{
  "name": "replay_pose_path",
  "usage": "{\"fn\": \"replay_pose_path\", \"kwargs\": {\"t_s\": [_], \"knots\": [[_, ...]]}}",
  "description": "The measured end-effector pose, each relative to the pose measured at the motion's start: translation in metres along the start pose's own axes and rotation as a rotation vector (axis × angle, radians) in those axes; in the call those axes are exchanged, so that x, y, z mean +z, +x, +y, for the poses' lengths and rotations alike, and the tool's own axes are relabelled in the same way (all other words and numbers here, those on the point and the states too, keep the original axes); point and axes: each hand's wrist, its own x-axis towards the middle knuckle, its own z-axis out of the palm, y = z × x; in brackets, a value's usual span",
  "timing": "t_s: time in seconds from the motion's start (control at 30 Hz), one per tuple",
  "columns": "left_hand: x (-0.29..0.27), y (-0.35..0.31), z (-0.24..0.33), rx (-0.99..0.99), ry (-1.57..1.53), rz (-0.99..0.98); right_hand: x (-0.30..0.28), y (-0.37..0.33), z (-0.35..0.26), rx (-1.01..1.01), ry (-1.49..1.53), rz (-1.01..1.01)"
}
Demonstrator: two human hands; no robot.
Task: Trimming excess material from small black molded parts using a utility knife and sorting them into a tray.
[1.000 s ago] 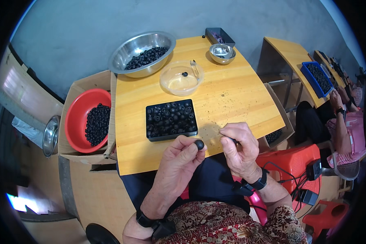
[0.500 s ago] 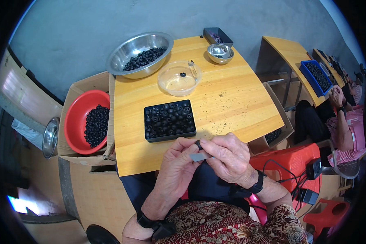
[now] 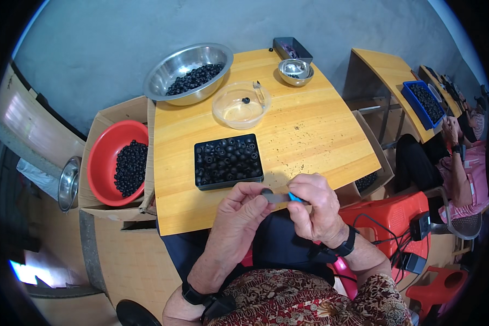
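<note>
Wood table (image 3: 320, 103), grey wall (image 3: 288, 22) behind. Left hand (image 3: 234, 217): thumb and fingers pinched on one black ball (image 3: 265, 192), near the table's front edge. Right hand (image 3: 316, 209): curled around small knife (image 3: 280, 198), blue handle, blade pointing left at the ball; can't tell if it's touching. Just beyond left hand: black tray (image 3: 231, 185), full of similar balls. Next out, clear bowl (image 3: 236, 124), one ball inside. Farther, big metal bowl (image 3: 156, 81) on the left, small metal bowl (image 3: 298, 82) on the right, dark box (image 3: 305, 56) behind that.
</note>
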Motion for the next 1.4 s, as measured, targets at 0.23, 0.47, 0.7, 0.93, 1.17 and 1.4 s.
{"fn": "replay_pose_path", "kwargs": {"t_s": [0.23,0.47,0.7,0.93,1.17,1.4], "knots": [[-0.003,0.000,0.001,-0.016,-0.082,-0.035,0.001,0.001,0.004,-0.067,0.013,-0.026],[-0.006,0.002,-0.002,-0.023,-0.120,-0.065,0.003,0.001,0.005,-0.073,-0.037,-0.046],[-0.011,0.003,-0.004,-0.059,-0.176,-0.089,0.005,0.000,0.006,-0.070,-0.028,-0.041],[-0.007,0.003,-0.001,-0.055,-0.197,-0.103,0.002,0.001,0.005,-0.011,-0.034,-0.041],[-0.008,0.003,0.002,-0.058,-0.162,-0.079,-0.002,0.006,0.001,0.062,-0.012,-0.006],[-0.007,0.005,0.001,-0.042,-0.161,-0.153,0.002,0.007,-0.009,-0.060,-0.106,-0.131]]}}
